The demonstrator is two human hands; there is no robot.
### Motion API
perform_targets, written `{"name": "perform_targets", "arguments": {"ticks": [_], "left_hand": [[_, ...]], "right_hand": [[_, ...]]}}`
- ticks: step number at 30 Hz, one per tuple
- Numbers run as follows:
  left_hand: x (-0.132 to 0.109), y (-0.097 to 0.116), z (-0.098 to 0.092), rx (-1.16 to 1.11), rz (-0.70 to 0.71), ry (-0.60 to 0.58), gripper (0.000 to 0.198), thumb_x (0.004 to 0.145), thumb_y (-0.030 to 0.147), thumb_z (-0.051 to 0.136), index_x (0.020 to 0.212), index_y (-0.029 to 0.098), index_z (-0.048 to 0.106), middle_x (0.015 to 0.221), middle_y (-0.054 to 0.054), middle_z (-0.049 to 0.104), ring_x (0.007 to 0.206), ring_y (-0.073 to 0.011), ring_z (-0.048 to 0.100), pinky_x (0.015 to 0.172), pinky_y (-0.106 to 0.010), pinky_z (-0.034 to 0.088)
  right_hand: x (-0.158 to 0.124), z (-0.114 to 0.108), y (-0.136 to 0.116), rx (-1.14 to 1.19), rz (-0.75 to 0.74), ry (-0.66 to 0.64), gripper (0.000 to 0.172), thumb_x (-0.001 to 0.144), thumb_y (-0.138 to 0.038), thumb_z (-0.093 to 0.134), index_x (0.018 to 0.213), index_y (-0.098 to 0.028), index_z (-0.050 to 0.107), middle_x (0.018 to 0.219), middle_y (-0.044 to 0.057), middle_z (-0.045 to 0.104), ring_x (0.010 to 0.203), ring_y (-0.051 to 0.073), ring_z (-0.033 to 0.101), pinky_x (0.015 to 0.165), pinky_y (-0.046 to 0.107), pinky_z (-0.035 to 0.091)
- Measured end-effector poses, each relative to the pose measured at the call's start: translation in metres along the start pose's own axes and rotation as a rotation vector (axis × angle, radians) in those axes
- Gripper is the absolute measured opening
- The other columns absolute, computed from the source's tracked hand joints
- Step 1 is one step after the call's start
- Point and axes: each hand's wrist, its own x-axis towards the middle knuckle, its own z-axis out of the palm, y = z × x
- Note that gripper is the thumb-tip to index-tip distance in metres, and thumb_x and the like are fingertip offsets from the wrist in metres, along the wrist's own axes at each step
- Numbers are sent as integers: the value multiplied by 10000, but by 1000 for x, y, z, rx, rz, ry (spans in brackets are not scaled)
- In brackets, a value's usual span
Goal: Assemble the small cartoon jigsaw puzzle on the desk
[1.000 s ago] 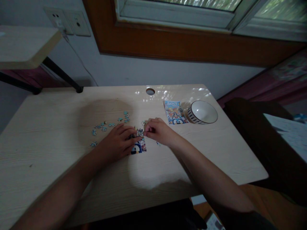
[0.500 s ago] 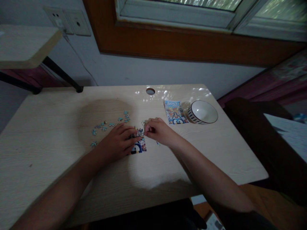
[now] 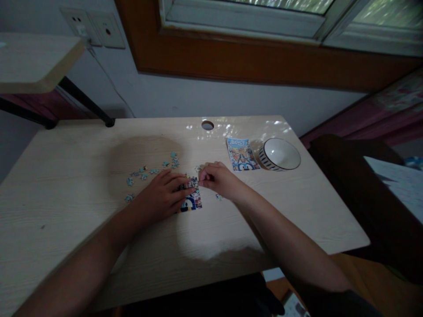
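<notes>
A partly joined jigsaw puzzle [image 3: 189, 204] lies on the table, showing a dark blue cartoon face. My left hand [image 3: 167, 192] rests over its left side, fingers stretched out across it and hiding part of the picture. At the puzzle's upper right edge my right hand [image 3: 215, 178] is closed in a pinch; a puzzle piece seems to be between thumb and finger, mostly hidden. Loose puzzle pieces [image 3: 144, 172] are scattered beyond my left hand. One loose piece [image 3: 219, 197] lies just below my right hand, another [image 3: 198, 168] just beyond its fingertips.
A small picture sheet [image 3: 243, 154] with a blue cartoon design lies at the right, beside a white bowl [image 3: 280, 154] with a striped outside. The wooden table [image 3: 231, 237] has a round cable hole [image 3: 207, 125] near the wall. A raised shelf [image 3: 36, 61] stands at the left.
Both hands keep nearly the same place. My right hand has shifted only very slightly at the puzzle's edge, and the loose piece below it shows a little more.
</notes>
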Motion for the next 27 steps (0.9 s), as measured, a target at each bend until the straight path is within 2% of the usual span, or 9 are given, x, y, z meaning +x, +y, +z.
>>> {"name": "perform_targets", "arguments": {"ticks": [6,11,16,24,27], "left_hand": [[0,0,0,-4,-1,-11,388,1022,272,630,1407,304,659,1380,-82,655,1350,-302,524,1202,-573,384],[-1,0,0,0,-2,-20,374,1030,286,621,1401,301,664,1365,-76,659,1339,-303,525,1193,-575,402],[-1,0,0,-4,-1,1,373,1021,275,634,1391,303,673,1344,-79,672,1346,-299,525,1198,-573,401],[0,0,0,11,7,8,363,1024,278,630,1383,293,677,1346,-74,677,1332,-303,533,1198,-572,400],[-1,-1,1,20,17,2,366,1032,281,616,1394,293,666,1361,-70,672,1338,-300,533,1205,-565,393]], "right_hand": [[1,1,3,19,-13,-5,105,882,-154,808,826,-191,728,759,-23,647,729,136,579,798,289,390],[1,-1,5,33,-42,-36,50,930,-198,769,881,-205,771,809,0,706,798,156,637,865,310,413],[1,-5,-3,24,-62,-91,134,998,-243,687,916,-224,791,879,18,758,863,175,671,916,341,418],[1,-3,-10,56,19,-43,87,929,-190,749,864,-218,800,857,15,757,844,176,676,916,347,437],[2,-3,-9,121,56,-2,120,920,-168,728,832,-212,797,831,15,755,807,173,672,857,325,458]]}}
